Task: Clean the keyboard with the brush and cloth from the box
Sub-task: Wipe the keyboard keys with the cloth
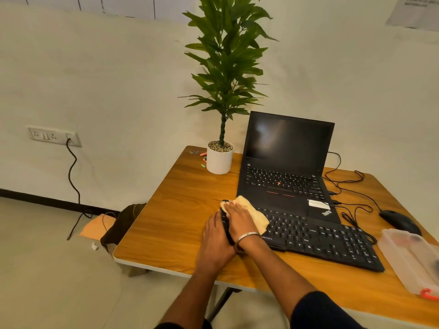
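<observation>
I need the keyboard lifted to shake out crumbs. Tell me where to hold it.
Grip the keyboard by its two short ends, both hands coming in from the sides. It is long, flat and thin; the near-left end already sits under the left hand. Mind the cable behind it.

One head-worn wide-angle view, looking forward and down over a desk corner.

The camera sits above and just behind the near edge of the wooden table (180,210), so both forearms enter from the bottom of the frame and the left hand (217,236) and right hand (238,218) lie near its middle, close to the lens. It faces the far wall (107,79), turned a little leftward, so the table runs off to the right and floor fills the near left. The keyboard (327,243) lies near and right; the laptop (287,162) and potted plant (223,91) stand farther off. Wide-angle bending curves the edges. There is only this one view, so nothing is shared with another.
</observation>
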